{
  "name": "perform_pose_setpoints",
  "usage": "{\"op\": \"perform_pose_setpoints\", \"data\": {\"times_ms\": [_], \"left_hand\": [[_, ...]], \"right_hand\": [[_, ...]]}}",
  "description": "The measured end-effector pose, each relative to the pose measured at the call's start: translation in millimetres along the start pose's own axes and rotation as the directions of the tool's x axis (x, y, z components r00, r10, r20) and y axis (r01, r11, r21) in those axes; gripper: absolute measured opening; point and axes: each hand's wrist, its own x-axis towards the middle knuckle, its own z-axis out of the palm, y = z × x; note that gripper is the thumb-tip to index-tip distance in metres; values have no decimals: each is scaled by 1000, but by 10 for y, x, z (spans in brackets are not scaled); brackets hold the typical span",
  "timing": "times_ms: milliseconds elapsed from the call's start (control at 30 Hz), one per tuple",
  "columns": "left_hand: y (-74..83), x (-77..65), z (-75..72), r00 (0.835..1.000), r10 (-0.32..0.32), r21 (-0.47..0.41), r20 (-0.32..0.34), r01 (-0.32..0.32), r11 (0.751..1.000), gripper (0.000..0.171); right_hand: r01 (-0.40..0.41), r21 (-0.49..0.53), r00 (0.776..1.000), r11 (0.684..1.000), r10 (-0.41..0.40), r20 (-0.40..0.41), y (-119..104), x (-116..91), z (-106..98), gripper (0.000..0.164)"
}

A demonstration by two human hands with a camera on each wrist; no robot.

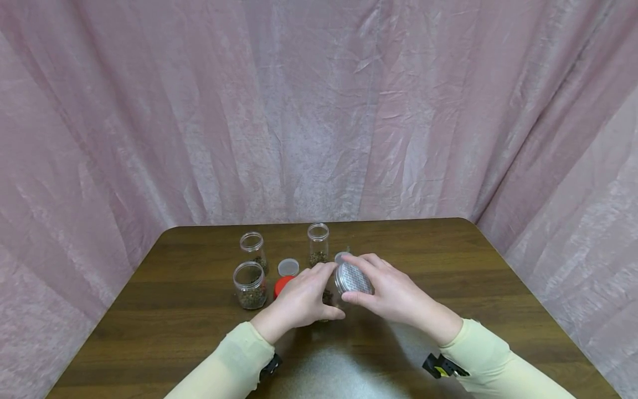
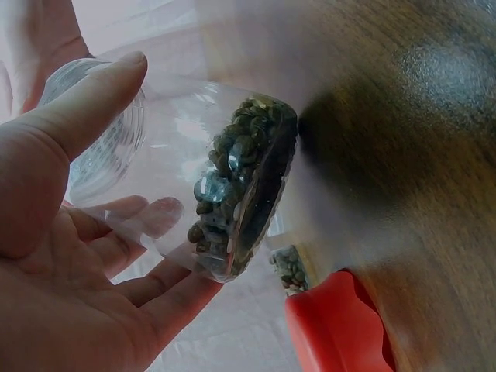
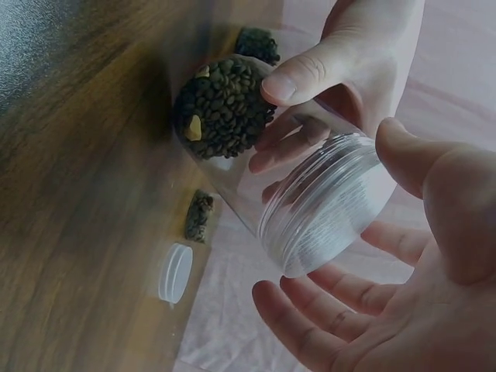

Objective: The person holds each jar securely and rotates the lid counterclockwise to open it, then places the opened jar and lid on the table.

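Observation:
A clear screw-top jar (image 3: 240,194) leans over, its base toward the wooden table. Small dark bean-like pieces (image 2: 244,163) and a few yellowish bits lie at its bottom. My left hand (image 1: 301,296) grips the jar's side, thumb opposite the fingers. The jar's clear ridged lid (image 1: 354,278) points to the right, toward my right hand (image 1: 391,288). Around that lid the right thumb and fingers (image 3: 349,287) are spread loosely, with the palm off it. Whether they touch the rim I cannot tell.
On the left stand a wide jar (image 1: 250,285) and a narrower jar (image 1: 253,249), both lidless with dark contents. Another lidless jar (image 1: 318,244) is farther back. A pale round lid (image 1: 288,267) and a red object (image 2: 337,325) lie beside my left hand; another lid (image 3: 177,273) lies beyond my right.

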Motion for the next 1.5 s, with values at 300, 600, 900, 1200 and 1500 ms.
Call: {"op": "perform_pose_setpoints", "data": {"times_ms": [300, 600, 900, 1200, 1500], "left_hand": [[2, -3, -4, 1000, -3, -1, -4, 3, 1000, 96], [-8, -10, 0, 1000, 4, 9, -7, -4, 1000, 97], [-16, -3, 4, 1000, 3, 1, -8, -3, 1000, 97], [-17, 0, 9, 1000, -12, -7, 7, 12, 1000, 98], [-10, -2, 9, 1000, -4, -12, 4, 4, 1000, 96]], "right_hand": [[88, 37, 996, 995, -89, 10, 32, -10, -18, 76], [162, 60, 986, 985, -165, 33, 60, -14, -24, 80], [167, 54, 986, 984, -168, 13, 60, -25, -25, 81], [7, 16, 1000, 1000, -7, -9, 53, -27, -24, 74], [1, 19, 1000, 1000, -1, 12, 42, -29, -6, 73]]}}
